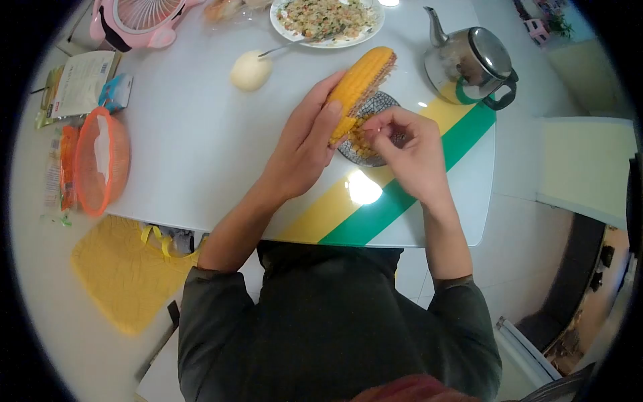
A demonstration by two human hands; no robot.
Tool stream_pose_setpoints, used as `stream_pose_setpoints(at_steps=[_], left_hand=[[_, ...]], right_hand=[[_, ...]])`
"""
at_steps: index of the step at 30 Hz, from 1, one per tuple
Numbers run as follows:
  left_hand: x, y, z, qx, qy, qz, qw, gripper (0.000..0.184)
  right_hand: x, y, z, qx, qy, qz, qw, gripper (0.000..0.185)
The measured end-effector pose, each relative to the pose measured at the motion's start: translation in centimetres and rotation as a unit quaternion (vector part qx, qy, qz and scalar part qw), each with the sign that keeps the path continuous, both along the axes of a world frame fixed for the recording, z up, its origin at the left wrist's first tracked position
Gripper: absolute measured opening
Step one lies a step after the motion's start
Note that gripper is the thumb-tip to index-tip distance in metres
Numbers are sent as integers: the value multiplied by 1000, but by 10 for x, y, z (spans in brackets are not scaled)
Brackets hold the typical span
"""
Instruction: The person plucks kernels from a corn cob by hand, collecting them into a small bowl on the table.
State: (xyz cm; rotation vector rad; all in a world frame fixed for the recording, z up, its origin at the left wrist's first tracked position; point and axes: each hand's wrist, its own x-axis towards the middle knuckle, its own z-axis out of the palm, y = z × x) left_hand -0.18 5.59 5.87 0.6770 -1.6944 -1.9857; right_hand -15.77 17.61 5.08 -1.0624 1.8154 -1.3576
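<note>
My left hand (pixel 310 137) is wrapped around a yellow corn cob (pixel 362 76), which is tilted with its upper end away from me. Along the cob's right side a strip is stripped of kernels. Beneath the cob's lower end stands a small dark crackle-patterned bowl (pixel 380 102) with loose corn kernels (pixel 362 144) in it. Over the bowl's right side, my right hand (pixel 413 146) has thumb and fingers pinched together close to the cob. Whatever lies in that pinch is too small to make out. Both hands partly cover the bowl.
A metal teapot (pixel 462 63) stands at the back right of the white table (pixel 194 167). A plate (pixel 328 43) of fried rice with a spoon (pixel 288 47) is at the back, near a pale round bun (pixel 251 71). Leftward are a pink fan (pixel 144 20) and an orange basket (pixel 120 157).
</note>
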Motion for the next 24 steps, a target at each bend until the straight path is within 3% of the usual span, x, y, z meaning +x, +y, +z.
stream_pose_setpoints(at_steps=[2,17,20,24], left_hand=[[1,0,-1,-3,-3,-2,1000,50],[0,2,-7,4,-18,-2,1000,52],[1,3,-6,8,-26,-11,1000,53],[-2,4,-9,5,-21,-19,1000,55]], right_hand=[[0,0,-1,-13,-29,4,999,18],[8,-2,-3,-101,-11,-8,995,14],[10,-2,-4,-87,-57,-15,994,14],[5,1,-3,-54,6,-2,998,11]])
